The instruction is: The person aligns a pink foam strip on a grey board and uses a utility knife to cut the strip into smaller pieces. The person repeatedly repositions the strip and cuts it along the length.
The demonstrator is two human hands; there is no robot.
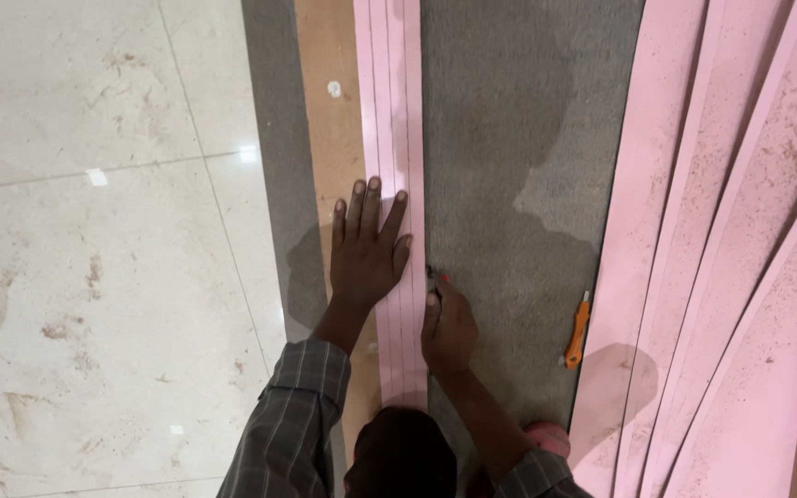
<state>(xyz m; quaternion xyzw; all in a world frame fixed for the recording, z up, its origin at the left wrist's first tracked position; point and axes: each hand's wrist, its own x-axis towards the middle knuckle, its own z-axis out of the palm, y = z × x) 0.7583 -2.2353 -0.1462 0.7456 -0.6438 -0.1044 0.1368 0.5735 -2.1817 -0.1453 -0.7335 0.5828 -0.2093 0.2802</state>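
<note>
My left hand (366, 247) lies flat, fingers spread, on a long narrow pink strip (389, 111) marked with thin lengthwise lines. That strip rests on a brown board (329, 138) running away from me. Right beside the strip's right edge, my right hand (449, 323) is closed around a small tool with a red tip (437, 277), its point touching the strip's edge. The tool is mostly hidden by my fingers.
An orange utility knife (577, 334) lies on the grey carpet (509, 138) to the right. Several long pink strips (731, 277), dusted with brown, are stacked at the far right. Pale marble tile floor (94, 277) lies to the left.
</note>
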